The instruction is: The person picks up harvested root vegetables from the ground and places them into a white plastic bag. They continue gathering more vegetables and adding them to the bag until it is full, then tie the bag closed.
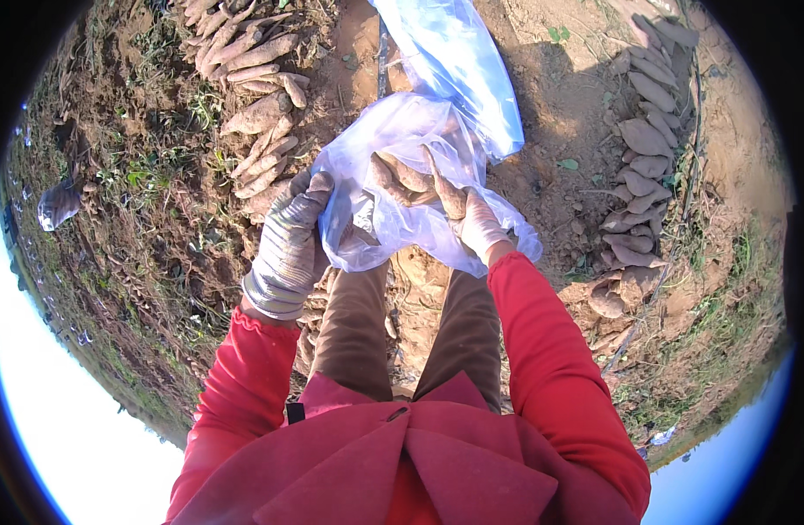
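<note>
My left hand, in a striped knit glove, grips the left rim of a clear plastic bag. Several sweet potatoes lie inside the bag, seen through its wide mouth. My right hand, in a pale glove, is closed around the lower end of one slender sweet potato, its thin tip pointing up and away from me over the bag's mouth. The right part of the bag's rim spreads around and below that hand. Whether the right fingers also pinch the plastic is hidden.
Just beyond the bag lies a bluish plastic sheet or stack of bags. Rows of sweet potatoes lie on the soil at left, with another row at right. A thin dark hose runs along the right row. A filled plastic bag stands far left.
</note>
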`<state>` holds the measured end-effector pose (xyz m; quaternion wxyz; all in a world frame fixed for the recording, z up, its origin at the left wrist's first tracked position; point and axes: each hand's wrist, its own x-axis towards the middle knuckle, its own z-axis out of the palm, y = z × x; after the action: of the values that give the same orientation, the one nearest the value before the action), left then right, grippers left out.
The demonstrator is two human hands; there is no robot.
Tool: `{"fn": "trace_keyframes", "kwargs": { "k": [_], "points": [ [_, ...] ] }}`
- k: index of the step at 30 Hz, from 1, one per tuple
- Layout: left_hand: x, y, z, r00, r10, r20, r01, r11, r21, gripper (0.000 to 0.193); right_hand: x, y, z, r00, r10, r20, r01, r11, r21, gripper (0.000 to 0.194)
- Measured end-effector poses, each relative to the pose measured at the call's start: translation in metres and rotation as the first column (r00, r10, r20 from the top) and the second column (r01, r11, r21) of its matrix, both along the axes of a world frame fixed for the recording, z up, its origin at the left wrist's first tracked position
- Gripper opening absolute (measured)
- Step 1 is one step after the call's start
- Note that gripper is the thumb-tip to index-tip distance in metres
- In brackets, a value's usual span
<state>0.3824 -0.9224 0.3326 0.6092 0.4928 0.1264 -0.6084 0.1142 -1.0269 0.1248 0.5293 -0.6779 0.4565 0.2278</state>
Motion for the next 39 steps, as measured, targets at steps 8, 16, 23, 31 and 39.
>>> {"fn": "trace_keyframes", "kwargs": {
  "k": [8,16,23,31,39],
  "points": [
    [-0.021,-0.007,0.036,0.993,-0.116,0.011,0.116,0.993,-0.038,0.05,0.009,-0.037,0.025,0.831,0.528,-0.175,-0.547,0.717,-0.432,0.046],
    [-0.012,-0.012,0.042,0.972,0.196,0.128,-0.209,0.973,0.098,0.027,-0.031,0.015,-0.037,0.915,0.091,0.393,-0.03,0.987,-0.158,0.052],
    [-0.032,0.004,0.046,0.957,0.218,0.193,-0.229,0.973,0.037,0.041,-0.064,-0.002,-0.006,0.98,-0.082,0.181,0.15,0.904,-0.399,0.049],
    [-0.026,0.009,0.049,0.724,-0.689,-0.036,0.636,0.646,0.421,0.026,-0.084,-0.036,0.028,0.959,0.274,-0.073,-0.282,0.899,-0.334,0.063],
    [-0.033,-0.014,0.052,0.921,-0.361,0.148,0.374,0.924,-0.078,0.048,-0.028,-0.002,0.058,0.909,0.362,0.208,-0.238,0.858,-0.454,0.057]
  ]
}}
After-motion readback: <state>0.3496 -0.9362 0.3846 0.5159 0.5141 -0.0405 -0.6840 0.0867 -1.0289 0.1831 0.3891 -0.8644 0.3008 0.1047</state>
